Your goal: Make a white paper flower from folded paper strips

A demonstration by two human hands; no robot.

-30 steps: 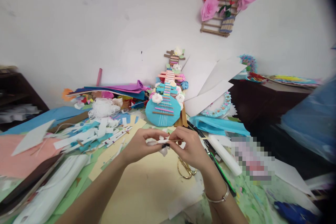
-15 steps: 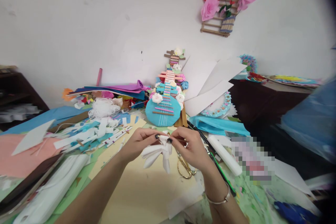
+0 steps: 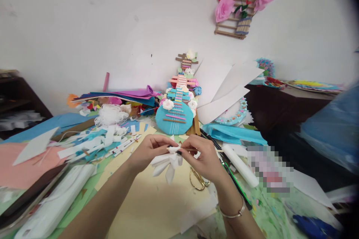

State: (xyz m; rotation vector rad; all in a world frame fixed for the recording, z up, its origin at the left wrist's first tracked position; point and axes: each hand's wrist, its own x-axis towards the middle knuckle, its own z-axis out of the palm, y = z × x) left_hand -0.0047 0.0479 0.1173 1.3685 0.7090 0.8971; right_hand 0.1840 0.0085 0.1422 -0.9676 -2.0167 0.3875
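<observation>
Above the cream paper sheet (image 3: 151, 205), both hands meet at a white paper flower (image 3: 171, 162) with several long petals hanging down and to the left. My left hand (image 3: 146, 153) is closed, its thumb and fingers pinching the flower's upper left side. My right hand (image 3: 202, 155) is closed too, pinching the flower's right end together with a thin stick (image 3: 220, 151) that pokes out to the right behind the hand. Below the right hand lie scissors with gold handles (image 3: 198, 180), their blades hidden. My fingers partly cover where stick and paper meet.
A blue paper lute (image 3: 168, 119) decorated with flowers leans on the wall ahead. Paper strips (image 3: 84, 149) and a ball of white string (image 3: 110, 115) lie left. A white roll (image 3: 240, 166), a green pencil (image 3: 238, 186) and folded blue paper (image 3: 235, 134) lie right.
The white petals, mostly hidden between the fingers a second ago, now hang spread below the hands. The flower has turned slightly in my fingers since half a second ago.
</observation>
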